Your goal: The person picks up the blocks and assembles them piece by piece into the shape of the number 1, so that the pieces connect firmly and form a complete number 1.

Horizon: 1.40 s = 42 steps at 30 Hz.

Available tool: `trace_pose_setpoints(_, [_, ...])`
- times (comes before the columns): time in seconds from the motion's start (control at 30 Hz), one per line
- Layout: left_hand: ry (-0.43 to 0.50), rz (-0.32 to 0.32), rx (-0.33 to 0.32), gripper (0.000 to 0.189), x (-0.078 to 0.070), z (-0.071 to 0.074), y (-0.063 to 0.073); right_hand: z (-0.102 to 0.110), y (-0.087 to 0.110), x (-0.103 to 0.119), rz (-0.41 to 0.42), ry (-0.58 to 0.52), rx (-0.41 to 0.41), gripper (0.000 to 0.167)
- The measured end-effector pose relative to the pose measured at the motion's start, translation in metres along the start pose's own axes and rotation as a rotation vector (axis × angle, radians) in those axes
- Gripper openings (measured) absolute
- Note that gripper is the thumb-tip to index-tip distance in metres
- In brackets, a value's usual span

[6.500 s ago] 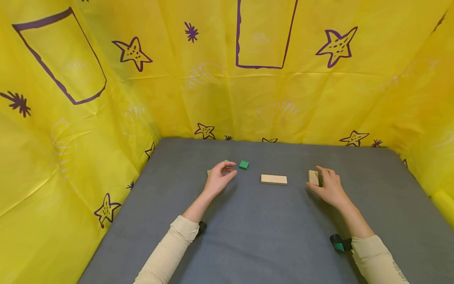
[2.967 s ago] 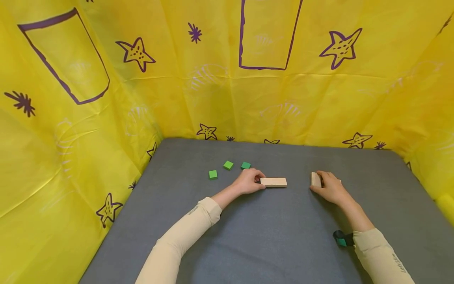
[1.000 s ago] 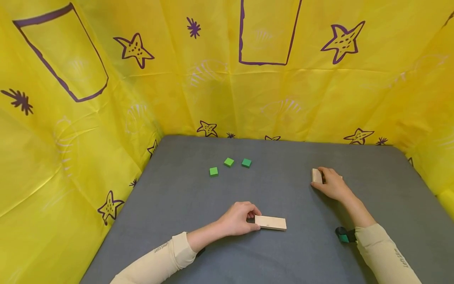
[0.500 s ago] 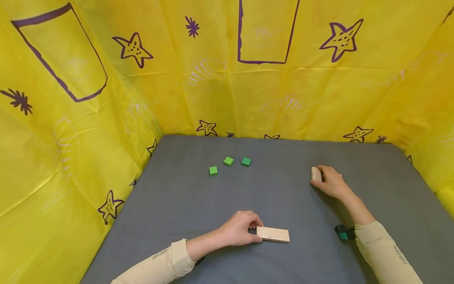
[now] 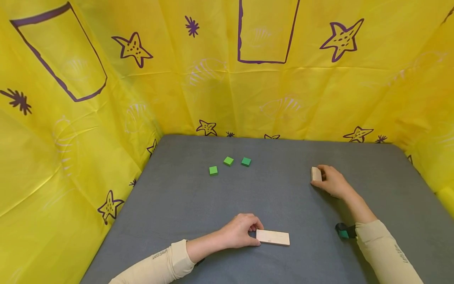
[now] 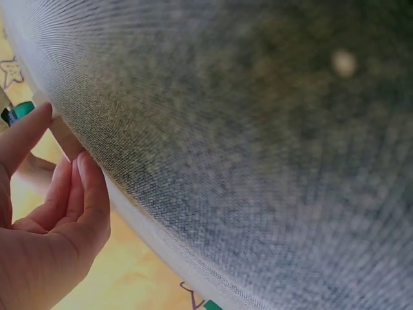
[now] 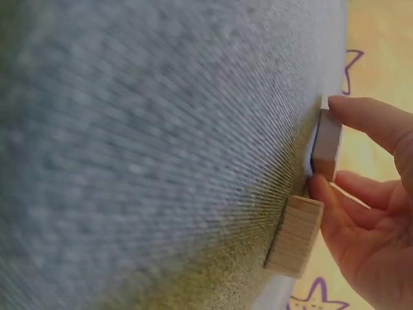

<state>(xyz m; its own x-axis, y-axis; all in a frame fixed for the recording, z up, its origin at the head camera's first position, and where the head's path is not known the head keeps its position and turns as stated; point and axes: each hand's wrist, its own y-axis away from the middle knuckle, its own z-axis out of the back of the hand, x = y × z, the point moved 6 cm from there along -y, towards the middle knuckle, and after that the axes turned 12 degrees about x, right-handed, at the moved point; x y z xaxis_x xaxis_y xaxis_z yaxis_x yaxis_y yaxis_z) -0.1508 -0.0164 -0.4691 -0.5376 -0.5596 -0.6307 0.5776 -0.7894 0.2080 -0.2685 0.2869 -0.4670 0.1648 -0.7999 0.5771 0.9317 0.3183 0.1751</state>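
Observation:
My left hand (image 5: 239,232) pinches the left end of a flat pale wooden block (image 5: 273,238), which lies lengthwise near the front of the table. In the left wrist view, thumb and fingers close on the end of this block (image 6: 66,137). Farther back on the right, my right hand (image 5: 335,182) holds a second wooden block (image 5: 316,174) between thumb and fingers. The right wrist view shows this block (image 7: 327,145) in the pinch. Beside those fingers, a third wooden block (image 7: 295,236) stands on the cloth, hidden behind the hand in the head view.
Two light green square blocks (image 5: 213,170) and one darker green block (image 5: 246,161) lie at the back, left of centre. A grey cloth (image 5: 177,189) covers the table. Yellow fabric (image 5: 198,94) with purple drawings hangs at the back and sides.
My left hand went from beside the green blocks to the long wooden block, gripped its left end and slid it toward the front. The right hand stays at its block.

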Motion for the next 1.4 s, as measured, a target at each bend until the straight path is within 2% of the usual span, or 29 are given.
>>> trace_pose_setpoints(0.2, [0.025, -0.017, 0.007, 0.031, 0.0, 0.001, 0.002, 0.005, 0.001, -0.003, -0.013, -0.002, 0.035, 0.074])
trace_pose_setpoints(0.47, [0.043, -0.026, 0.017, 0.032, 0.0, 0.002, 0.004, 0.009, -0.001, -0.007, -0.005, 0.0, 0.056, 0.07])
trace_pose_setpoints(0.87, [0.055, -0.02, 0.03, 0.029, 0.001, 0.002, 0.003, 0.011, 0.002, -0.009, -0.016, -0.005, 0.05, 0.067])
trace_pose_setpoints(1.4, [0.034, -0.01, 0.032, 0.03, 0.002, 0.001, 0.003, 0.007, 0.002, -0.009, -0.02, 0.007, -0.002, 0.067])
